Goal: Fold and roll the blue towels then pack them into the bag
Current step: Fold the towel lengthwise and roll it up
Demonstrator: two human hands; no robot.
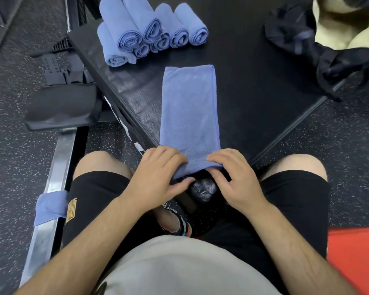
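Observation:
A blue towel [190,111], folded into a long strip, lies on the black padded platform [254,81] and points away from me. Its near end hangs over the platform's corner. My left hand [158,173] and my right hand [234,173] both grip that near end, fingers on top and thumbs underneath, where the cloth curls over. Several rolled blue towels [151,35] are stacked at the far left of the platform. A black bag with a light lining [337,30] lies open at the far right.
Another blue towel [50,206] is draped over a metal frame bar at my left. A black padded bench part [62,107] sits to the left of the platform. Speckled rubber floor surrounds it, with a red mat [354,260] at the lower right.

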